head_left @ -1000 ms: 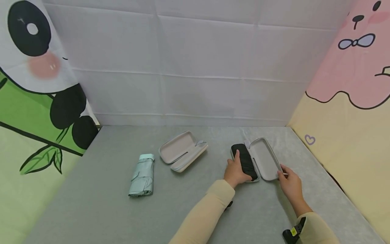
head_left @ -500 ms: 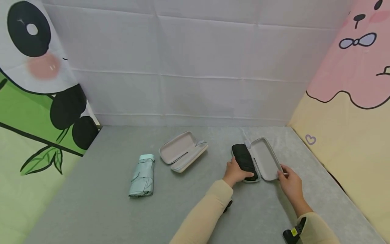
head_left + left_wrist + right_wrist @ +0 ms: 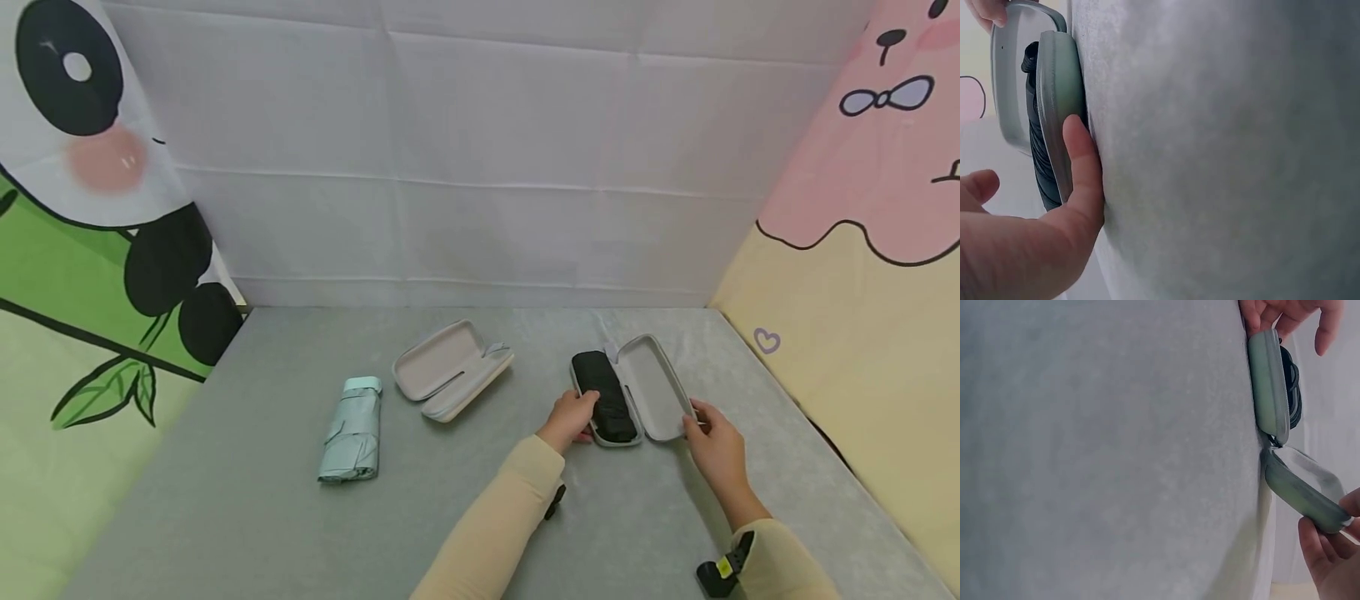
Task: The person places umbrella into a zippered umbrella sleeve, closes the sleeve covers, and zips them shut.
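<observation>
A green hard zip case [image 3: 651,392] lies open, its pale lid folded out to the right. In its base sits a black folded fabric bundle [image 3: 602,392] that looks like a compact umbrella, with dark loops at one end in the right wrist view. My left hand [image 3: 568,421] is at the base's left side. In the left wrist view, one finger of that hand lies straight along the case wall [image 3: 1067,78], while another stands raised off it. My right hand [image 3: 716,450] pinches the lid's near right corner between thumb and fingers, as the right wrist view also shows.
Left of my left hand, another open case [image 3: 442,367], cream and pale inside, lies on the grey cloth-covered table [image 3: 262,533]. Farther left is a mint folded compact umbrella [image 3: 351,433]. A white sheet [image 3: 480,167] hangs behind, with printed cartoon cloths at both sides.
My left hand has drawn back from on top of the black bundle to the case's left side. The bundle stays in the case. My right hand keeps its grip on the lid.
</observation>
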### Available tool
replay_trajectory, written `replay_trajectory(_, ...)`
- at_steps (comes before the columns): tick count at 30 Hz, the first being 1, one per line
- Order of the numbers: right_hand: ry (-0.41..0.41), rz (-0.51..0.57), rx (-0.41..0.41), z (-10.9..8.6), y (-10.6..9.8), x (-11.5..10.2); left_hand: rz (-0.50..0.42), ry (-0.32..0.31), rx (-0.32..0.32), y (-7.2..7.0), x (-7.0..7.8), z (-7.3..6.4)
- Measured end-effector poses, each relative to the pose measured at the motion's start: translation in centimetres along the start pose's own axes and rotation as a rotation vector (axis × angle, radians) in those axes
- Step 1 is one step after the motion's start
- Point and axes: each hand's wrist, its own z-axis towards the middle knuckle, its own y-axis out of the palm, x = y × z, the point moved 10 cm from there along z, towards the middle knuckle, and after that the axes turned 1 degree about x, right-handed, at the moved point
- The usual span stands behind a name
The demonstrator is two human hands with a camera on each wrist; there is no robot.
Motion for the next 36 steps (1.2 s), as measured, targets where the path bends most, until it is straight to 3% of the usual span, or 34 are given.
replay_trajectory(8,-0.035,-0.005,0.038,-0.2,-0.4,-0.7,-0.099,-0.018,-0.002,0.1,0.1,-0.2)
replay_trajectory(16,-0.107,-0.018,0.084,-0.4,-0.8,-1.4,-0.265,-0.073,0.020,-0.1,-0.4,-0.4)
replay_trajectory(23,-0.152,-0.008,0.121,-0.5,-1.1,-1.9,-0.416,-0.085,-0.034,0.1,-0.5,-0.6)
replay_trajectory(36,-0.162,-0.018,0.113,-0.5,-1.2,-2.4,-0.473,-0.055,-0.107,0.5,-0.3,-0.3)
